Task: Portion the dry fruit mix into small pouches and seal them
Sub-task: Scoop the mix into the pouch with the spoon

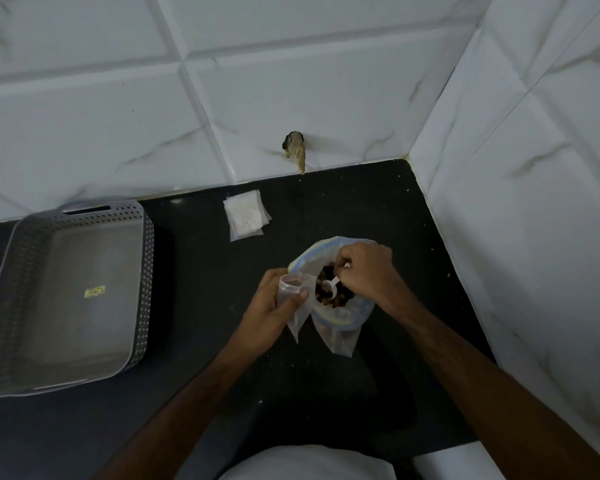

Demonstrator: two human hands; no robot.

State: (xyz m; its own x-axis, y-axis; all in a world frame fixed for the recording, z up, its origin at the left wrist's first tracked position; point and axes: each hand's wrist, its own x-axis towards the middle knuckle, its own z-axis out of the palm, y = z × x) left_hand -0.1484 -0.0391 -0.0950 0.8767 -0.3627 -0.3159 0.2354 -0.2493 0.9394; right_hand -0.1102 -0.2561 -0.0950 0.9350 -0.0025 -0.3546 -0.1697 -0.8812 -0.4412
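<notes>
Left hand [274, 306] grips small pouch [297, 306] | right hand [364, 271] pinches spoon [333, 284] — in mix bag [340, 313]

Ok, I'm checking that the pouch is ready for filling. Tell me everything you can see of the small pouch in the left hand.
The small pouch is clear, thin plastic with a zip-type rim. Its mouth is held open in a rounded shape, and it looks empty. It hangs upright with its bottom corners pointing down, beside the big bag of dry fruit mix and apparently touching it. The left hand grips it near the top.
</notes>
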